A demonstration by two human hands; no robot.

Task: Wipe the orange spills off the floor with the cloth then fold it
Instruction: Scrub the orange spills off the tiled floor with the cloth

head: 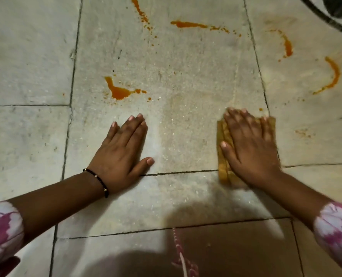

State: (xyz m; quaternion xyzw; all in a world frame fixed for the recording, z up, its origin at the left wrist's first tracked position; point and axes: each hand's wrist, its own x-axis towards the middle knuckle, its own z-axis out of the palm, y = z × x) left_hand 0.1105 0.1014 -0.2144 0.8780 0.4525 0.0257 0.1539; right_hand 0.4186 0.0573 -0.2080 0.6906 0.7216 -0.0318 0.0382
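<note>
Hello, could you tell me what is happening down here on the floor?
A person is kneeling over a stone-tiled floor, wiping up orange spills. The right hand presses flat on a folded yellowish cloth, while the left hand rests bare on the tile for support. Several orange spills remain, including a blot ahead of the left hand and curved streaks at the far right.

Likely a home — worn stone-tile floor (176, 80) with dark grout lines, orange spills (119, 92) across it.
</note>
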